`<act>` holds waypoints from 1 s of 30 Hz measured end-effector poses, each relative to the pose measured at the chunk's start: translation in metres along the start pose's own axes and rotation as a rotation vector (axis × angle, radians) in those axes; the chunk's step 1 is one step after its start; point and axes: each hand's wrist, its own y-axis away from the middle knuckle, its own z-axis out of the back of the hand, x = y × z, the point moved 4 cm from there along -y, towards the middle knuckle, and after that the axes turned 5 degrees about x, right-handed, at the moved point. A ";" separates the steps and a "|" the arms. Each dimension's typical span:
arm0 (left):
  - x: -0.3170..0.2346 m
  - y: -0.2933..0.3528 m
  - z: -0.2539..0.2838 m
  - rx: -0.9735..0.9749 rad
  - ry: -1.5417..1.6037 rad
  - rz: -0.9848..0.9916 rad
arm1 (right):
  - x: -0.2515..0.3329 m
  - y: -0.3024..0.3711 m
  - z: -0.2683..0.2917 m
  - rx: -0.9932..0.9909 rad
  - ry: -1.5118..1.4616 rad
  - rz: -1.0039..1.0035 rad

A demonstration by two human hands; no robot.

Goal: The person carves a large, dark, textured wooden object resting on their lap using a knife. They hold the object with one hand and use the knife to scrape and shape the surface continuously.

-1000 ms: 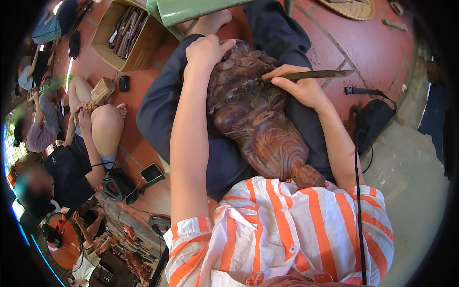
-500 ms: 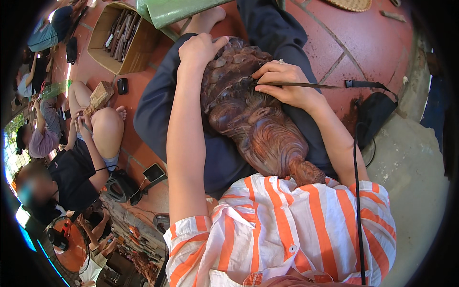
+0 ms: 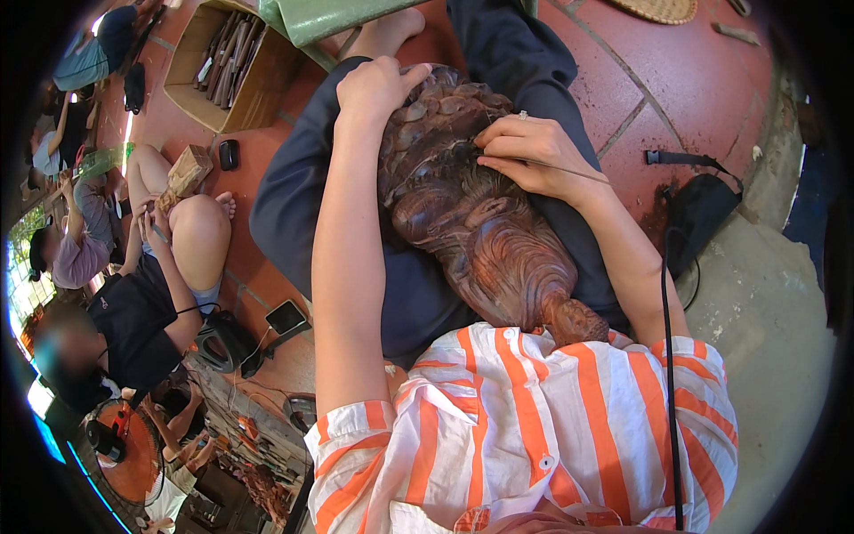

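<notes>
A dark reddish-brown wood carving with swirling grooves and leaf-like or scaly relief lies across my lap, its narrow end against my striped shirt. My left hand is closed over the carving's far left edge, thumb on top, the other fingers partly hidden. On the right side of the carving, my right hand pinches a thin, dark, narrow tool. One end of this tool meets the carved grooves; the other sticks out past my wrist. Its exact kind cannot be made out.
A cardboard box of long thin tools stands at the far left beside a green stool. To the left, another person holds a light wood block. A phone lies on the tiles. A black bag sits at right.
The thin tool in my right hand has swung, its outer end now lower and nearer my wrist, showing less length. My left hand stays on the carving, which keeps nearly the same place.
</notes>
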 end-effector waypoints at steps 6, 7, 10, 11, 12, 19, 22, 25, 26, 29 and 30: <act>0.002 -0.002 -0.003 0.010 0.003 -0.005 | -0.006 0.005 -0.001 -0.085 -0.128 -0.015; 0.002 -0.003 -0.003 0.014 0.006 -0.004 | -0.005 0.004 0.000 -0.072 -0.127 -0.002; 0.002 -0.004 -0.004 0.016 0.000 0.002 | 0.001 0.001 0.002 -0.011 -0.061 -0.005; 0.002 -0.003 -0.004 0.010 -0.015 0.003 | 0.002 0.000 0.001 0.013 -0.029 -0.013; 0.002 -0.003 -0.004 0.004 -0.029 0.001 | 0.002 0.000 0.002 0.001 -0.033 0.001; 0.001 -0.003 -0.003 0.015 -0.015 0.003 | -0.005 0.005 0.000 -0.065 -0.110 0.060; 0.000 -0.002 -0.001 0.017 -0.017 0.010 | -0.003 0.003 0.001 -0.031 -0.068 0.089; 0.000 -0.002 -0.002 0.020 -0.007 0.002 | -0.003 0.001 0.003 -0.001 -0.042 0.089; 0.001 -0.002 -0.002 0.015 -0.004 -0.005 | -0.004 0.001 0.003 0.006 -0.042 0.086; 0.002 -0.004 -0.003 0.003 -0.003 -0.015 | -0.005 0.002 0.003 -0.018 -0.071 0.077; 0.002 -0.004 -0.003 -0.001 -0.005 -0.015 | -0.007 0.004 0.002 -0.030 -0.100 0.051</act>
